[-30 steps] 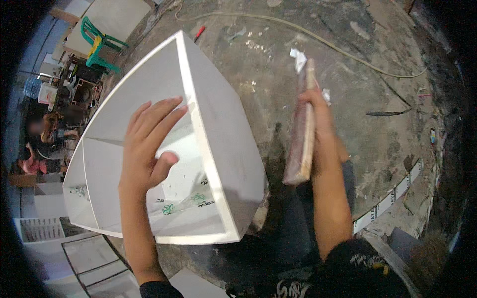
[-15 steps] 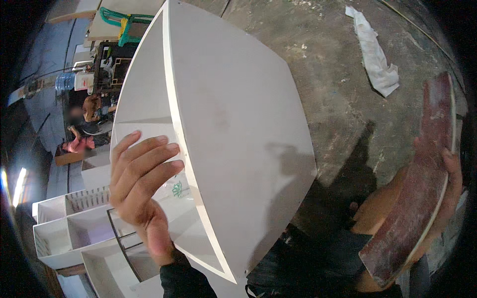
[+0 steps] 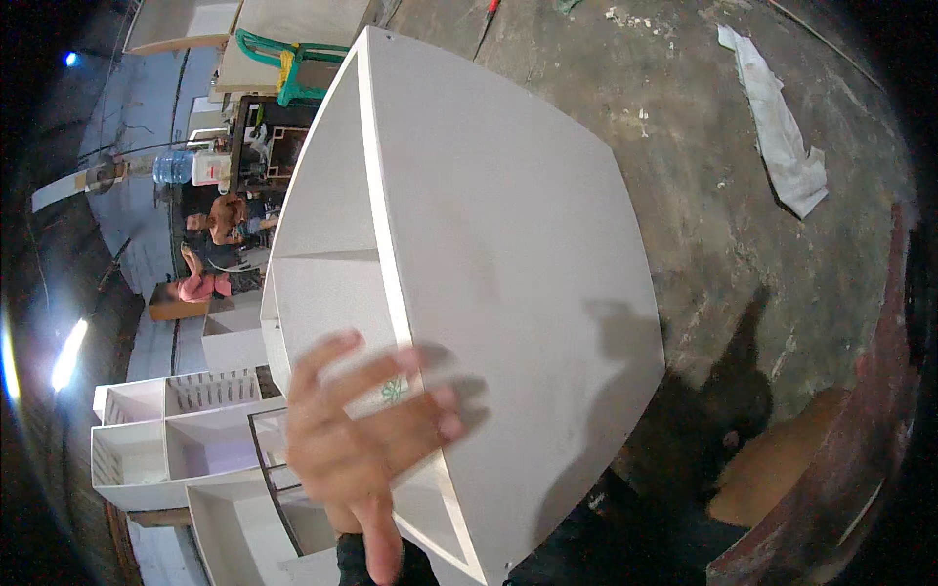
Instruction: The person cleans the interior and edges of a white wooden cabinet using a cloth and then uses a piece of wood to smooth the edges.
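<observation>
A large white cabinet (image 3: 518, 244) stands close in front of me, its plain side panel toward me and its open compartments to the left. My left hand (image 3: 362, 449) is open, fingers spread and a little blurred, over the cabinet's pale front edge (image 3: 383, 230). Its fingertips reach onto the side panel; whether they touch it I cannot tell. At the lower right, a long reddish-brown sanding board (image 3: 840, 479) is held up off the floor. My right hand holding it is hidden behind the board and in the dark rim.
A white cloth (image 3: 777, 127) lies on the stained concrete floor (image 3: 684, 195). More white cabinets (image 3: 220, 449) stand at the lower left. Two people (image 3: 220, 234) sit farther back, near a green plastic stool (image 3: 293, 63) and a blue water bottle (image 3: 174, 166).
My left hand has moved down and right, its fingers spreading over the cabinet's edge. The sanding board has shifted lower and right, hiding my right hand. The view has shifted, moving the cabinet slightly rightward.
</observation>
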{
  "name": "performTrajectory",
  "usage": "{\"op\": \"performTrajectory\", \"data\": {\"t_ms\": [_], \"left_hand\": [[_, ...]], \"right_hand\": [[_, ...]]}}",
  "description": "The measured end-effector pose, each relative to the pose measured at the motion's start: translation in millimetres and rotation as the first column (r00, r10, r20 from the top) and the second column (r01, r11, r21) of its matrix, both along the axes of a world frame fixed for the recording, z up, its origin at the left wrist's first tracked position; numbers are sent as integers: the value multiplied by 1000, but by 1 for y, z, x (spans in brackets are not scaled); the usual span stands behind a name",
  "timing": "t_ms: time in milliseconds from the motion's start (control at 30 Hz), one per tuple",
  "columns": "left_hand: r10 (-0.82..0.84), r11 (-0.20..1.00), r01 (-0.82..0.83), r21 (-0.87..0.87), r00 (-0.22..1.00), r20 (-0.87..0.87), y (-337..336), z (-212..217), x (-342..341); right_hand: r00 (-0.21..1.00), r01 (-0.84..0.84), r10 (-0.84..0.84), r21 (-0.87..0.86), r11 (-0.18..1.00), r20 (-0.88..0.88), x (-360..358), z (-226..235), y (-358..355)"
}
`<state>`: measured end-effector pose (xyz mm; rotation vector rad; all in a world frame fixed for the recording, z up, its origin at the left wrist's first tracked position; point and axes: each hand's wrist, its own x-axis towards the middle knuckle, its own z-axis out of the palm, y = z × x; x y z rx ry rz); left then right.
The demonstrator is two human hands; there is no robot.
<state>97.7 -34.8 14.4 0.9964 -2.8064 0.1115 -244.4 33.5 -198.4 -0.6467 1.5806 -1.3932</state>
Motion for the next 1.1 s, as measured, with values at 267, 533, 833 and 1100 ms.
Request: {"op": "performTrajectory", "data": {"t_ms": [267, 533, 833, 1100], "left_hand": [[-208, 956, 201, 213, 978, 10, 23, 8, -1], [-195, 929, 207, 307, 978, -67, 17, 6, 1], [-184, 898, 236, 371, 968, -169, 24, 7, 14], [-109, 752, 391, 531, 867, -486, 19, -16, 32]], "right_hand": [[999, -16, 17, 28, 999, -40, -1, -9, 0], [996, -23, 28, 55, 998, -86, -7, -14, -5], [993, -48, 52, 35, 998, -107, 5, 1, -18], [980, -96, 79, 82, 992, 184, 78, 56, -71]]}}
